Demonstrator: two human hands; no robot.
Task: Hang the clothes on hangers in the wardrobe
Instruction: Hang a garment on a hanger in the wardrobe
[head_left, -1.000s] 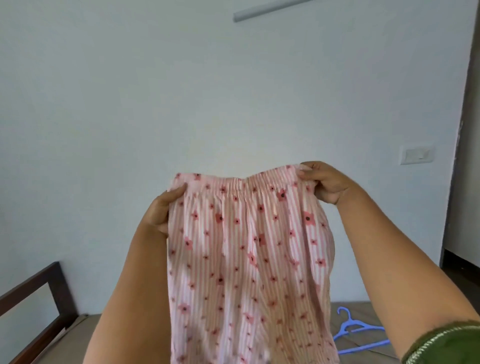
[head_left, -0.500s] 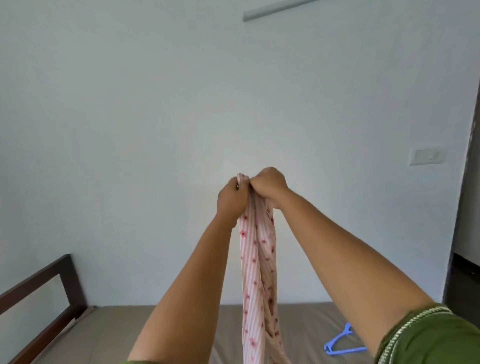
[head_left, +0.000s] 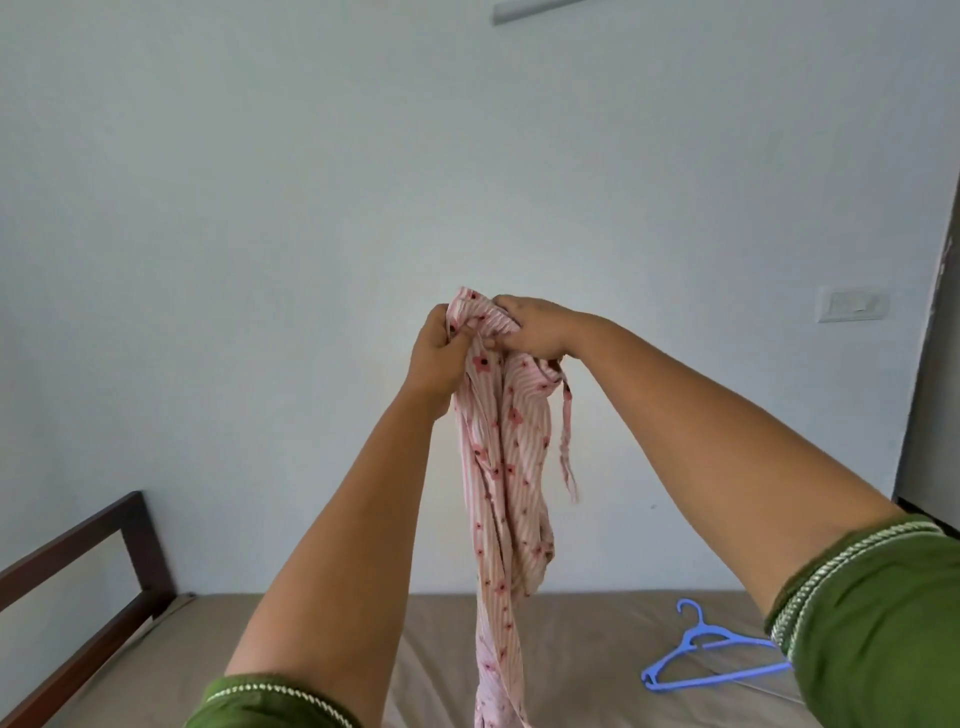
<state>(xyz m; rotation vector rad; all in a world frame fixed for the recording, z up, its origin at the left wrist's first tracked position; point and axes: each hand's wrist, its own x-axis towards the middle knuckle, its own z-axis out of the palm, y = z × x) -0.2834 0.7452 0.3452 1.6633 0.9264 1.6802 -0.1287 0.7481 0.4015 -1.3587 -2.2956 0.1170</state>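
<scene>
**Two hands, one pink garment, one blue hanger**

One garment (head_left: 506, 441), one hanger (head_left: 711, 657) and two hands are in view. The left hand (head_left: 441, 358) and the right hand (head_left: 530, 327) are raised side by side in front of a pale wall (head_left: 260, 208), close enough that they nearly touch. Both have their fingers curled tight around the bunched top of the garment: the left grips it from the left side with the thumb pressed into the fabric, and the right clamps the gathered edge from above and from the right.

The garment is pink with fine pale stripes and small red flowers with dark centres. It hangs from the two fists in a narrow, folded column down toward the bed (head_left: 597, 649), its lower end running out of the bottom of the view. A thin strip of the same fabric dangles loose beside it on the right.

The blue plastic hanger lies flat on the brown bed surface at lower right, well apart from the garment, partly hidden by the right green sleeve (head_left: 883, 623). A dark wooden bed frame (head_left: 104, 571) stands at the left. A white switch plate (head_left: 852, 310) is on the wall.
</scene>
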